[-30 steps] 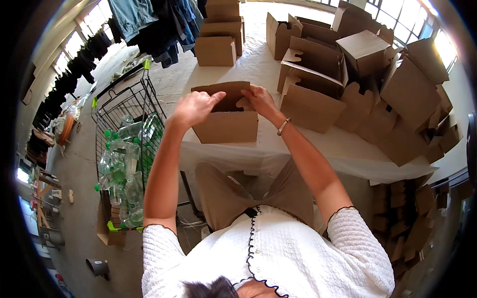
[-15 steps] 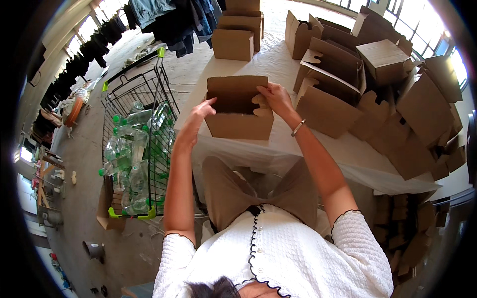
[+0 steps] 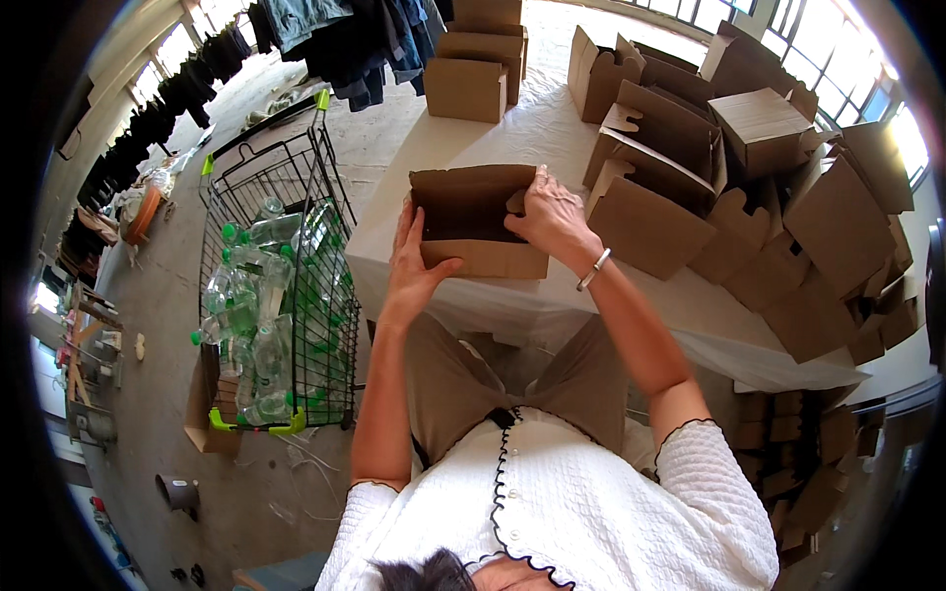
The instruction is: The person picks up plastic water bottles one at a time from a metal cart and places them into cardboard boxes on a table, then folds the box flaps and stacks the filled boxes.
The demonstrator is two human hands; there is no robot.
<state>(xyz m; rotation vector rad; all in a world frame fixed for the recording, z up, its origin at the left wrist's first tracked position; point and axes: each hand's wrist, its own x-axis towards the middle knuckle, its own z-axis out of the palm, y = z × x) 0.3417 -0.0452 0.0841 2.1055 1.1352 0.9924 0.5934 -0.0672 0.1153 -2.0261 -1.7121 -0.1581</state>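
Note:
An open-topped brown cardboard box (image 3: 498, 260) stands on the white-covered table (image 3: 389, 264) right in front of me. My left hand (image 3: 414, 268) grips its left wall, fingers along that side and the thumb spread toward the front panel. At the opposite side, my right hand (image 3: 556, 217) is closed over the right wall, with fingertips reaching inside the box near a notched side flap and others up by the back right corner. The inside is in shadow; what I see of it holds nothing. The right palm hides most of that side wall.
Many open cardboard boxes (image 3: 650, 222) crowd the table's right side. A row of boxes (image 3: 465, 91) stands at the far edge. On the left is a black wire cart (image 3: 330, 286) with clear green-capped bottles (image 3: 261, 335). Dark clothes (image 3: 360, 49) hang beyond; a grey bucket (image 3: 177, 491) lies on the floor.
My left hand has come down onto the box's left side, its thumb now at the front. My right hand has turned over the right wall, fingers reaching inward. The box has tilted or shifted slightly.

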